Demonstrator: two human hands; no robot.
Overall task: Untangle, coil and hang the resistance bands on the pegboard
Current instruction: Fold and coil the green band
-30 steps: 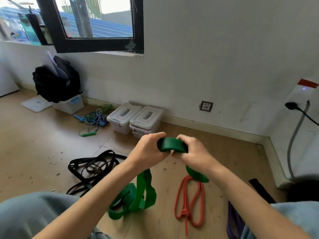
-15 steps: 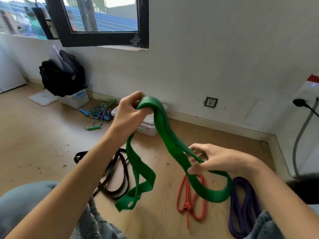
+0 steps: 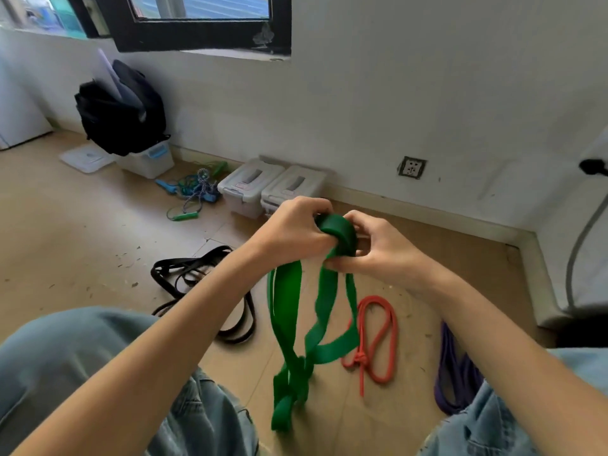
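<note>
Green band [image 3: 339,236], flat and rubbery, is now bunched into a tight loop between both hands, which were spread apart half a second ago; the left hand [image 3: 292,235] curls around it, the right hand [image 3: 378,251] pinches it, and its twisted tails hang to the wooden floor [image 3: 82,241]. Beyond lie a knotted orange band [image 3: 378,340], a purple band [image 3: 454,373], a flat black band [image 3: 197,274] and two plastic boxes [image 3: 273,189] by the wall.

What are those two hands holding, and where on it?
Both the left hand and right hand grip the green band at its coiled top end; the rest hangs loose toward the floor.
</note>
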